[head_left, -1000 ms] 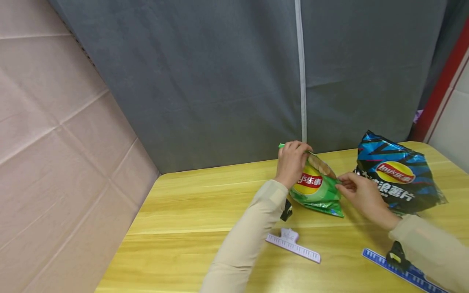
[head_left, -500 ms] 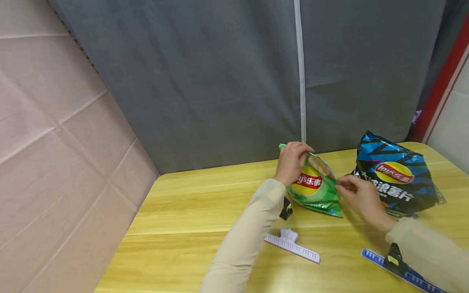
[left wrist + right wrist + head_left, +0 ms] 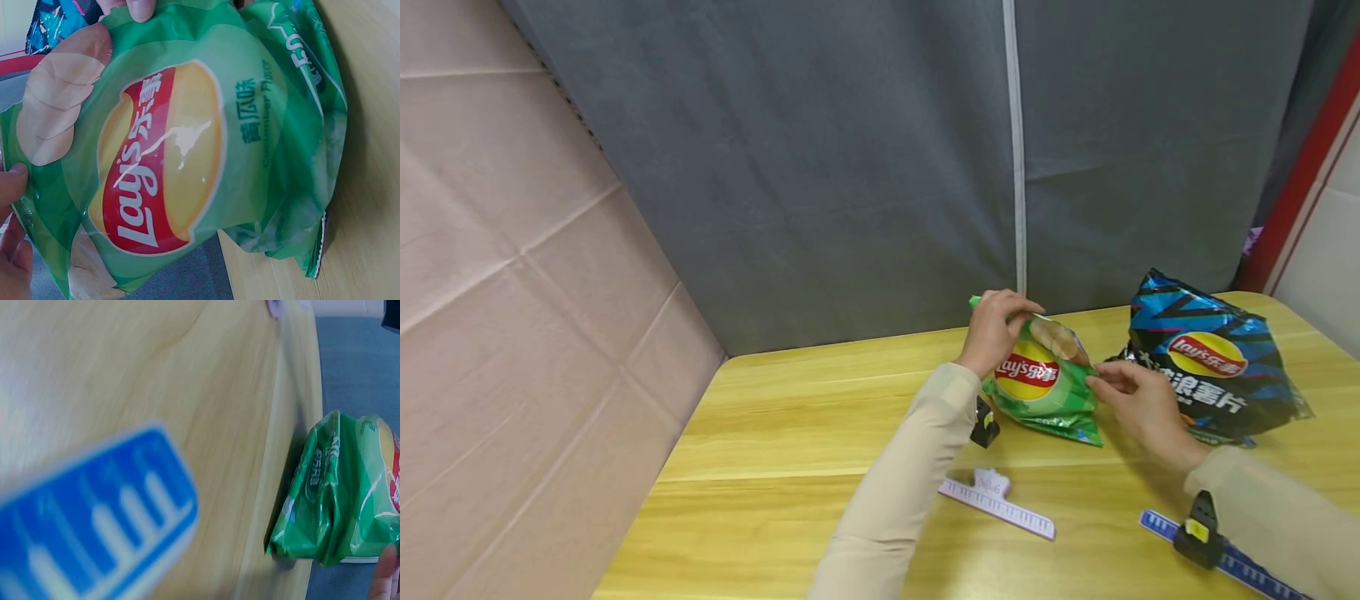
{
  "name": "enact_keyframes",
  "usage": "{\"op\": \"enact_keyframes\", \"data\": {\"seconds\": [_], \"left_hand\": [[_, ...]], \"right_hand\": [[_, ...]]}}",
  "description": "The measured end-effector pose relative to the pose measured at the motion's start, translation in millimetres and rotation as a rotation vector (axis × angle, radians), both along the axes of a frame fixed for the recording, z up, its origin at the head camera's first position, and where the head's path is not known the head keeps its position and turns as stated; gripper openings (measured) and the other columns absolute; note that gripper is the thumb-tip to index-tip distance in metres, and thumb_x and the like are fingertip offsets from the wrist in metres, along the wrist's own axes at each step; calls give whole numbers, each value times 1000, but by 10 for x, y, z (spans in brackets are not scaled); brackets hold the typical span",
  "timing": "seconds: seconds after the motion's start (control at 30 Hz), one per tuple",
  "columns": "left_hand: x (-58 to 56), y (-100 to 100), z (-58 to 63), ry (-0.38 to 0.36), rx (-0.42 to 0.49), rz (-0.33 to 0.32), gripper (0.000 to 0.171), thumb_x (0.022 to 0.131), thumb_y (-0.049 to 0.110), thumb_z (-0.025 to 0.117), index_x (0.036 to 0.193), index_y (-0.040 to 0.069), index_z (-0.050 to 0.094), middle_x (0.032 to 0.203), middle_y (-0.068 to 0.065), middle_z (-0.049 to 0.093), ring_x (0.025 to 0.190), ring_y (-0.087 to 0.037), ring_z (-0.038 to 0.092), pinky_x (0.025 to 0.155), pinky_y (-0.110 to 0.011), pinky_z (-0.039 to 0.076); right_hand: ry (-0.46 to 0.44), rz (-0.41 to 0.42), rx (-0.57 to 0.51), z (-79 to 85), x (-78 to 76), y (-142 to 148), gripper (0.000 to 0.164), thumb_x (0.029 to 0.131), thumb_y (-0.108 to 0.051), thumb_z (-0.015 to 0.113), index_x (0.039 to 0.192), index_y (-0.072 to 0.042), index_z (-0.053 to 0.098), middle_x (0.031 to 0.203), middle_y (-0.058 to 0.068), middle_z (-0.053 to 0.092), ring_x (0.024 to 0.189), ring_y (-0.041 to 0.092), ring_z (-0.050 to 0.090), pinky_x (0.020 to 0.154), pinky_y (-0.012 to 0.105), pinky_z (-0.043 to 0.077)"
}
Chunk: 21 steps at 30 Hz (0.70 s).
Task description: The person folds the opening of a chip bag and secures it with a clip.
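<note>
A green bag of Lay's potato chips (image 3: 1026, 375) stands on the table, its logo toward me. At its upper left edge, my left hand (image 3: 990, 335) pinches the bag between thumb and fingers; in the left wrist view, that thumb (image 3: 11, 184) lies on the front face. My right hand (image 3: 1142, 404) pinches the upper right edge. Only a fingertip (image 3: 384, 572) of it shows at the corner of the right wrist view, against the green bag (image 3: 331, 494). Part of the bag's top is behind the left hand.
A blue and black Lay's bag (image 3: 1206, 358) leans behind the right hand. On the wooden table (image 3: 820, 433) lie a pale purple clip (image 3: 996, 500) with piano-key markings and a blue one (image 3: 1247, 571), partly under the right sleeve. A grey curtain (image 3: 850, 183) hangs behind.
My left hand and wrist have shifted slightly left, and more of the green bag's logo shows beside them. The right wrist has turned and moved a little left. Both hands keep hold of the bag.
</note>
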<state>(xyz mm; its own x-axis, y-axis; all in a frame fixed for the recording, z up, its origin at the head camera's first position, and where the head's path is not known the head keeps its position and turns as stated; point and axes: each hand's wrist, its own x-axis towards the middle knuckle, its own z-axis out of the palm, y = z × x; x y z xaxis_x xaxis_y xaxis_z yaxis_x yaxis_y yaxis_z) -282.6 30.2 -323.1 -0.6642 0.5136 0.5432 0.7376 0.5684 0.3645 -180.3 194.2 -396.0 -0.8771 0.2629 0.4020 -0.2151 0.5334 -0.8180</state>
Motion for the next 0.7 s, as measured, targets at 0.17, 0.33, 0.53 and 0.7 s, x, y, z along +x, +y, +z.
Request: {"op": "enact_keyframes", "data": {"seconds": [0.17,0.33,0.53,0.7], "left_hand": [[1,-9,10,-7,1,-17,17,87,10,58,94,16,72,94,5,65,92,-9,50,81,-11,32],[3,-15,24,-21,-2,-29,18,88,8,57,94,15,72,95,5,65,91,-9,49,80,-12,32],[2,-21,33,-77,-5,-23,18,89,8,56,92,16,72,95,5,64,94,-9,49,83,-13,32],[6,-29,27,-117,-13,-10,17,89,8,55,93,15,71,97,4,63,97,-10,50,86,-13,33]], "right_hand": [[-69,-9,-97,-112,-64,27,32,86,-15,61,105,10,59,81,5,64,62,-8,52,53,14,45],[-161,-29,-178,-203,-116,61,40,87,-27,60,111,4,59,81,-15,57,66,-5,54,54,21,48],[-214,9,-314,-117,-78,36,42,86,-23,61,114,8,56,83,-14,57,66,0,56,60,20,49],[-229,17,-362,-87,-61,15,43,85,-23,63,114,8,56,78,-20,56,64,2,57,60,21,49]]}}
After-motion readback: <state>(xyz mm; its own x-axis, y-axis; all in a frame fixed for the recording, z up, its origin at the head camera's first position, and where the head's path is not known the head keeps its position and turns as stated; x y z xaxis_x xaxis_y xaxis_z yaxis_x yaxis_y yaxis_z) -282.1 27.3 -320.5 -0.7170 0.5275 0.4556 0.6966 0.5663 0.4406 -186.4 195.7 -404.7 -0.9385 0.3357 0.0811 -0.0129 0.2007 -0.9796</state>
